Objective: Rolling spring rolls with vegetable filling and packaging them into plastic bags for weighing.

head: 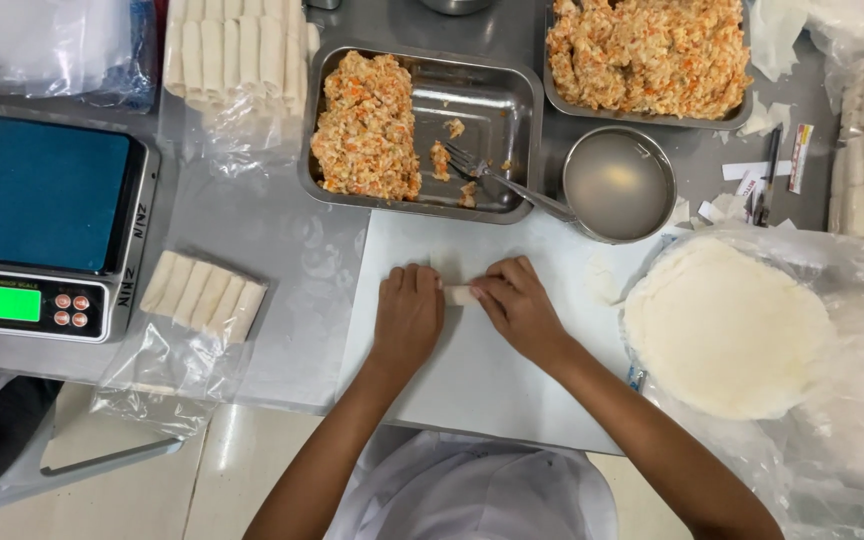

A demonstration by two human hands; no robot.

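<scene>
Both hands, left hand (407,315) and right hand (520,305), press a small pale wrapper roll (460,294) on the white cutting board (472,370), fingers curled narrow over its ends. Rolling seems nearly finished; next it needs sealing, I think. Behind stands a steel tray of orange filling (367,125) with a fork (497,175). Right lies a clear bag of round white wrappers (727,325); left, finished rolls on clear plastic (202,293).
</scene>
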